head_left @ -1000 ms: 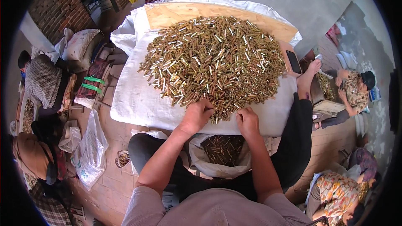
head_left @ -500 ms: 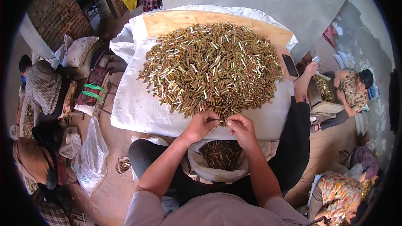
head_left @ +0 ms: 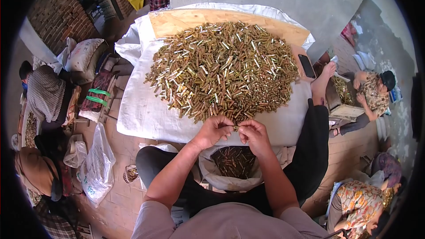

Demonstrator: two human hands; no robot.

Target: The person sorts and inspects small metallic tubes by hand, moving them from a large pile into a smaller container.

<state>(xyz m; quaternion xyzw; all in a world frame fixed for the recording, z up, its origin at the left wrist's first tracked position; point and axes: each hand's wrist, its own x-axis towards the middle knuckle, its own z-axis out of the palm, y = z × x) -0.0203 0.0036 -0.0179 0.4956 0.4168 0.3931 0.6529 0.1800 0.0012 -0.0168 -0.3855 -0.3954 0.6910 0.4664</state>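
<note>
A wide heap of small brass-coloured metal cylinders (head_left: pixel 223 71), looking like bolts with sleeves, covers much of a white cloth (head_left: pixel 137 117) on the table. At the near edge of this heap, my left hand (head_left: pixel 213 132) and my right hand (head_left: pixel 254 135) meet fingertip to fingertip. Both pinch one small brass-coloured metal piece (head_left: pixel 235 128); its exact shape is mostly covered by my fingers. Below my wrists, between my legs, an open white sack (head_left: pixel 207 170) holds many darker-looking metal pieces (head_left: pixel 234 161).
A curved wooden board (head_left: pixel 186 17) borders the table's far side. At its right lies a dark phone (head_left: pixel 306 65), near a bare foot (head_left: pixel 324 79). Other people sit working at left and right. A plastic bag (head_left: pixel 96 168) and a small basket (head_left: pixel 130 174) stand on the floor at left.
My hands stay together at the heap's near edge, with only slight finger movement around the small piece. The whole view has shifted slightly.
</note>
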